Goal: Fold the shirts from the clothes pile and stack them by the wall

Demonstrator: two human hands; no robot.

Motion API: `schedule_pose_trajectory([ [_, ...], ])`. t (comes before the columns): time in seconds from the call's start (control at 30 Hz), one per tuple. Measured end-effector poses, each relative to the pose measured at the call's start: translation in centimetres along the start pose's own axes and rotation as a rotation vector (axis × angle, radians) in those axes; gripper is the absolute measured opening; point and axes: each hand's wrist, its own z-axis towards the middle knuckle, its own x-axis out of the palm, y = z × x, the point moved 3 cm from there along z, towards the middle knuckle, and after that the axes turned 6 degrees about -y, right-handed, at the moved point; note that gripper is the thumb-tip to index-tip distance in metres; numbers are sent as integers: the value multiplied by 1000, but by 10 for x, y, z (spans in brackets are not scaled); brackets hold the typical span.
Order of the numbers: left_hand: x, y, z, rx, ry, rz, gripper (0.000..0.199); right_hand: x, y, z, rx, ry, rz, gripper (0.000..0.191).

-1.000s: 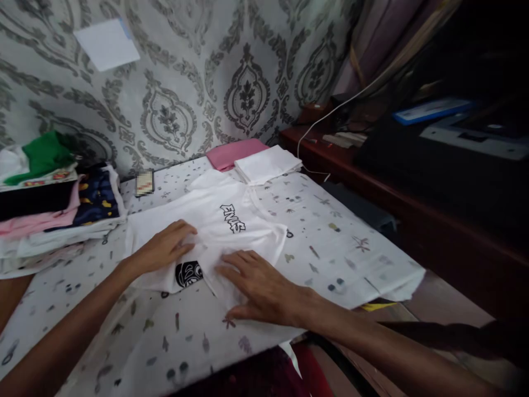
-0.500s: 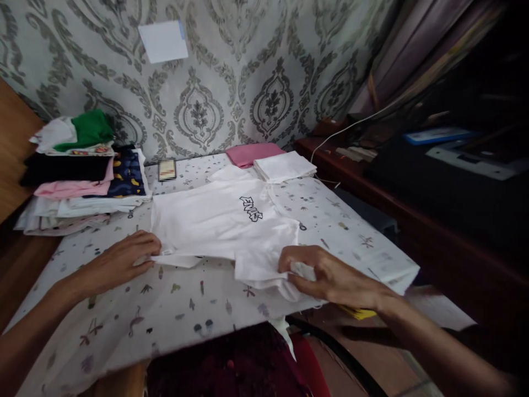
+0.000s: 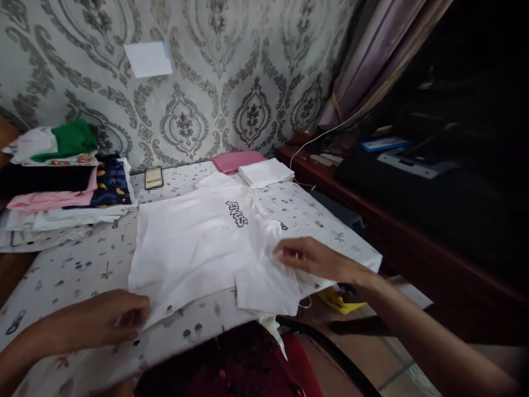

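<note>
A white T-shirt (image 3: 185,237) with black lettering on its chest lies spread on the patterned table cover, hem to the left and collar to the right. My left hand (image 3: 109,317) is at the near corner of the hem, its fingers closed on the fabric there. Over the shoulder, beside the near sleeve (image 3: 266,289), is my right hand (image 3: 316,259). Its fingers are bent loosely and apart, resting on or just above the cloth, with none gripped.
Folded clothes (image 3: 74,179) form a stack at the left. Pink cloth (image 3: 231,161) and folded white cloth (image 3: 266,172) lie at the back. A small framed card (image 3: 154,178) stands near the wall. Right of the table is a dark red wooden surface (image 3: 320,173) with a white cable.
The near side of the T-shirt has been drawn toward me and lies flatter. My left hand moved nearer with the hem; my right hand let go of the sleeve. The view shifted right.
</note>
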Motion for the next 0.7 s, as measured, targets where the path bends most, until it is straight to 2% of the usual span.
schedule_pose_trajectory([
  [0.07,-8,-2,8,-49,112,-134,18,-8,-21,19,177,-304,-153,27],
  [0.13,-17,-4,19,-51,63,-199,26,-8,-38,35,331,-479,-273,28],
  [0.2,-21,-6,31,-20,-38,-195,27,-3,-48,47,370,-517,-324,25],
  [0.27,-22,-7,41,-26,-107,-153,21,2,-53,55,355,-488,-346,19],
  [0.4,-26,0,50,-140,-101,-31,15,-2,-67,56,392,-409,-388,17],
  [0.47,-34,12,52,-190,-76,-24,21,-7,-70,56,386,-464,-419,14],
  [0.53,-48,30,58,-235,-73,-40,26,-8,-59,57,303,-564,-426,15],
  [0.6,-65,53,72,-305,-125,-31,27,2,-28,63,128,-571,-350,20],
  [0.63,-74,65,81,-352,-176,-12,26,13,-5,66,9,-504,-280,20],
  [0.7,-93,88,102,-480,-345,87,22,46,53,72,-290,-240,-119,19],
])
